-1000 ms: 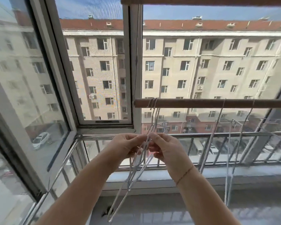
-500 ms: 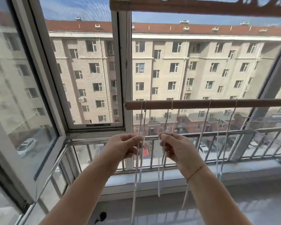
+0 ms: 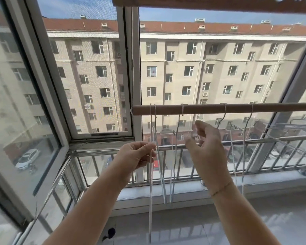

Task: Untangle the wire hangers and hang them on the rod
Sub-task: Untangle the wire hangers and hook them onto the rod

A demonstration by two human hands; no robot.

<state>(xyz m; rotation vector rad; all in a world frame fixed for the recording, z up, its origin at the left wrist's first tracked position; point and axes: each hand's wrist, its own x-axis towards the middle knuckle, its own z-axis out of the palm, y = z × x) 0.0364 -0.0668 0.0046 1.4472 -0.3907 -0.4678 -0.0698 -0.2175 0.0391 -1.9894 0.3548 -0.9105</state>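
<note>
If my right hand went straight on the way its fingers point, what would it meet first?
Probably the wooden rod, just right of a hanger hook; the right hand is open with fingers aimed up at it. Depth is unclear.

The rod has bare stretches between hooks: a short one between the left pair of hangers and the middle hanger, a wider one right of that, with the right hand raised below it. The window post closes off the rod's left end; the railing stands behind the dangling wires.
</note>
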